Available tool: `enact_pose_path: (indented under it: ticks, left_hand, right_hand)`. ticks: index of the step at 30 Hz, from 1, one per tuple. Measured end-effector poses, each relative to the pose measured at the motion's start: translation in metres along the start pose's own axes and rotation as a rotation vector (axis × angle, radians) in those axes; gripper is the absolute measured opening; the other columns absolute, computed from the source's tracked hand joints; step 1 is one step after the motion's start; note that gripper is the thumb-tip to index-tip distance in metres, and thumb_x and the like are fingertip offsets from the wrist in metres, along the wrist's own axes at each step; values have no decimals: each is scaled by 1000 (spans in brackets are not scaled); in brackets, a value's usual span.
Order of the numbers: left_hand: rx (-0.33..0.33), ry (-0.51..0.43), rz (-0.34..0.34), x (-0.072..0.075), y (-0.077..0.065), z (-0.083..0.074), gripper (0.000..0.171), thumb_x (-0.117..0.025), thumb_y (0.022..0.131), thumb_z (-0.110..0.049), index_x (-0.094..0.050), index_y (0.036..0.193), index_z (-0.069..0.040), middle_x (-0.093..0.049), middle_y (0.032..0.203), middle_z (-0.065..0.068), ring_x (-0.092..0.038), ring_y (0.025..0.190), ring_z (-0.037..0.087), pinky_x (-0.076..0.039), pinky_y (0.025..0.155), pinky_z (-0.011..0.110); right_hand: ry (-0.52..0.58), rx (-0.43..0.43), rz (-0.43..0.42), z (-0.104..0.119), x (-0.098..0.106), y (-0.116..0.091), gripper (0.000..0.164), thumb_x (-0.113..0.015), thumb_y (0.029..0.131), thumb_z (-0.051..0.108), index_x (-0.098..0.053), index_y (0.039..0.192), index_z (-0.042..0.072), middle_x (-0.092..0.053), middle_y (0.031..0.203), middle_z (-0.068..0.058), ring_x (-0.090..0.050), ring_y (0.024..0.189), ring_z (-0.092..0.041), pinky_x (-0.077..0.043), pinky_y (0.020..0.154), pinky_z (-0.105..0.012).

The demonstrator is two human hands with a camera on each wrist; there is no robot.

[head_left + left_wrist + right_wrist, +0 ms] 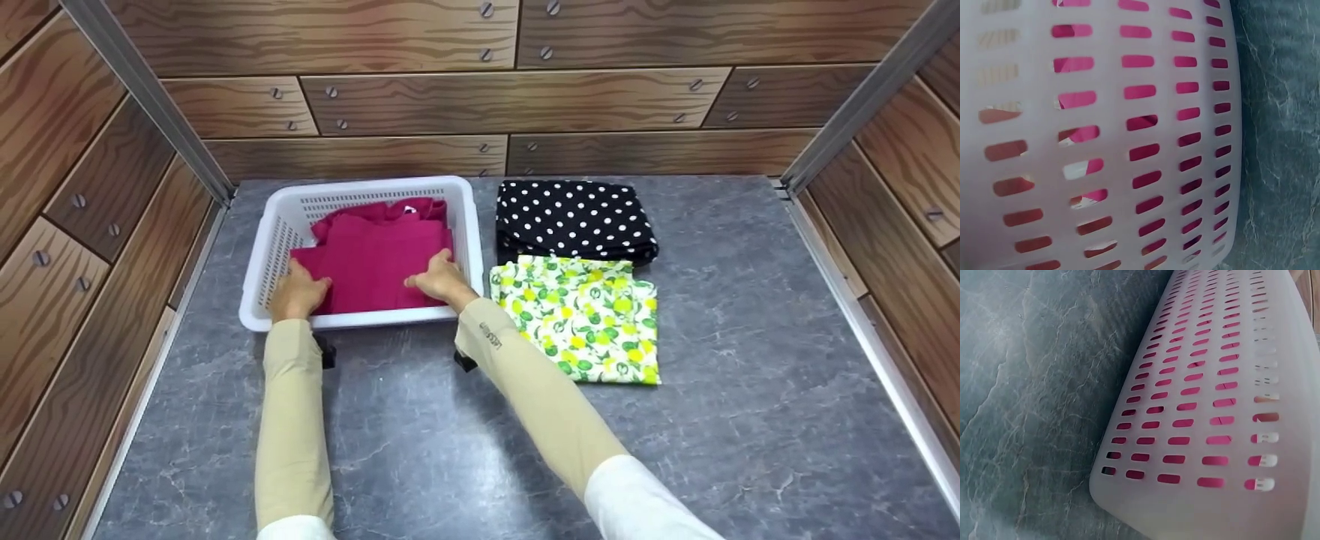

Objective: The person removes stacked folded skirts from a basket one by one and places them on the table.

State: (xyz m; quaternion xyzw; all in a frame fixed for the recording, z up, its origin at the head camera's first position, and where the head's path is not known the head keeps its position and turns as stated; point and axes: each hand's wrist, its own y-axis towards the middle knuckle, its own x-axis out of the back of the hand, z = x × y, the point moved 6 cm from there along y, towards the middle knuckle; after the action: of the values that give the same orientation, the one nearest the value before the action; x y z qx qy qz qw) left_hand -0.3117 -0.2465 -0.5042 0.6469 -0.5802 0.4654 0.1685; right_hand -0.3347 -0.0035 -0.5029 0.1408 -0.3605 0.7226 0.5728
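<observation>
A folded magenta cloth (375, 259) lies inside a white slotted plastic basket (360, 321). My left hand (297, 291) grips its left edge, thumb on top and the other fingers mostly hidden down the side. On the right edge my right hand (441, 280) holds the same cloth, thumb pointing inward over it. Behind it, more magenta fabric (431, 206) with a small black-and-white tag shows against the back of the basket. Both wrist views look at the basket's outer wall (1111, 115), with magenta showing through the slots.
Right of the basket lies a folded black cloth with white dots (574, 217). In front of it a folded lemon-print cloth (577, 322) lies close to the basket's right side. Wood-patterned panels (517, 105) enclose the grey marbled tabletop (405, 450) at the back and sides.
</observation>
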Motion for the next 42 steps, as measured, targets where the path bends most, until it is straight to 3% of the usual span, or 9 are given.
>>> enact_pose_path:
  ticks: [7,15,20,24,31,35,39,42]
  left_hand:
    - [26,-61,1,-1,3,5,76,-56,98,-32,-25,150,12,-41,147,38,-41,136,50,-36,111,55]
    - [-30,-121,74,-3,9,2,84,-57,98,-29,-12,155,14,-28,157,34,-26,146,45,-25,120,47]
    - [-61,-238,128,-3,14,1,88,-56,99,-20,2,156,13,-14,162,33,-13,151,42,-14,123,42]
    - [-64,-337,155,-4,16,2,91,-57,99,-17,9,157,7,-3,165,28,-3,153,37,-7,124,39]
    - [-81,-387,256,-10,17,1,90,-56,100,-15,10,160,-4,2,165,28,3,153,37,-5,124,44]
    - [-134,-413,293,-11,17,1,90,-55,99,-8,13,160,-5,6,165,27,5,152,38,-4,124,45]
    - [-184,-416,323,-10,16,0,90,-53,100,-3,12,161,-15,10,167,22,6,152,38,-7,123,50]
    - [-242,-380,320,-8,15,-3,83,-51,101,0,2,162,-17,4,167,20,3,152,38,-9,122,53]
  right_hand:
    - [151,-20,54,-4,-1,8,98,-71,91,23,-8,155,-15,-29,159,-27,-30,147,-33,-24,120,-34]
    - [181,-32,44,-10,0,14,84,-74,88,20,-28,149,-16,-41,152,-27,-41,140,-34,-31,117,-34]
    - [216,-3,4,-8,2,14,63,-75,87,13,-47,136,-15,-55,137,-26,-53,125,-32,-42,108,-36]
    - [140,54,-17,-2,3,12,51,-76,84,11,-55,125,-12,-62,124,-23,-57,112,-32,-47,100,-38]
    - [-25,97,-14,2,3,12,82,-75,86,17,-34,153,-7,-48,150,-23,-45,138,-34,-36,114,-36]
    - [97,105,70,-1,-3,14,88,-72,88,12,-21,156,-10,-32,160,-24,-31,147,-32,-25,120,-34]
    - [289,83,119,-5,-6,16,99,-70,87,5,-1,157,-10,-10,166,-22,-13,152,-28,-12,122,-31]
    - [327,85,108,-6,-7,18,107,-70,86,1,8,159,-3,-8,167,-20,-14,152,-28,-12,122,-31]
